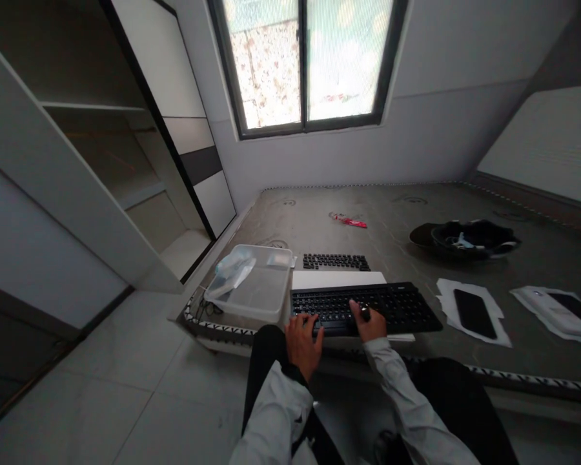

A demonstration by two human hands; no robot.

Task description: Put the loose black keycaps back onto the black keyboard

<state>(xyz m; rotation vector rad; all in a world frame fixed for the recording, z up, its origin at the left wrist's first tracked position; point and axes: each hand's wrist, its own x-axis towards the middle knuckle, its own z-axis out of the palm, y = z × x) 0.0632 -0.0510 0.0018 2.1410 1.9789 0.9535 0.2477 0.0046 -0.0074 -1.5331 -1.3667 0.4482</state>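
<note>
A black keyboard (397, 307) lies at the near edge of a bare grey mattress (392, 219), on top of a white flat sheet or board (339, 279). My left hand (303, 339) rests on the keyboard's near-left corner with its fingers spread over the keys. My right hand (368, 321) is closed around a small dark tool (365, 312) whose tip sits on the keys in the middle of the board. A separate block of loose black keycaps (336, 261) lies just behind the white sheet.
A clear plastic box (256, 287) with a crumpled bag stands left of the keyboard. To the right, a black phone (474, 313) lies on white paper, and another device (561, 310) lies further right. A black bowl-like object (465, 237) and a red wrapper (351, 221) lie farther back. White cabinets stand left.
</note>
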